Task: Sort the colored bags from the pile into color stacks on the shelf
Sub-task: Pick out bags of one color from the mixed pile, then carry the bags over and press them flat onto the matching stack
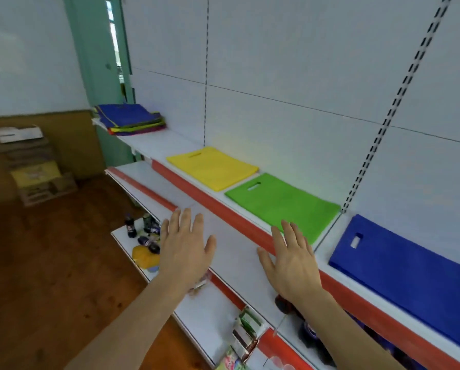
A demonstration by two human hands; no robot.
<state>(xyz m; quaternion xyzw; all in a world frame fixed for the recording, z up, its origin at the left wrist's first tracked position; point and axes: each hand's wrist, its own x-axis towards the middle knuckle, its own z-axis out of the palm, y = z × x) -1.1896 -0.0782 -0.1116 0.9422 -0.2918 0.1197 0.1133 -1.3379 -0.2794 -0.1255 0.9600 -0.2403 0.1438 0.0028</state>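
A mixed pile of colored bags (131, 119), blue on top, lies at the far left end of the top shelf (154, 144). Further right on that shelf lie a yellow bag (213, 166), a green bag (282, 204) and a blue bag (410, 260), each flat and apart from the others. My left hand (186, 247) hovers with fingers spread in front of the lower shelf, holding nothing. My right hand (293, 257) is also spread and empty, its fingertips close to the green bag's near edge and the red shelf strip (223, 209).
Lower shelves carry dark bottles (130, 225), a yellow item (145, 256) and small packets (246, 332). A stack of cardboard boxes (29, 164) stands on the wooden floor at the left. A green door frame (95, 62) borders the shelf's left end.
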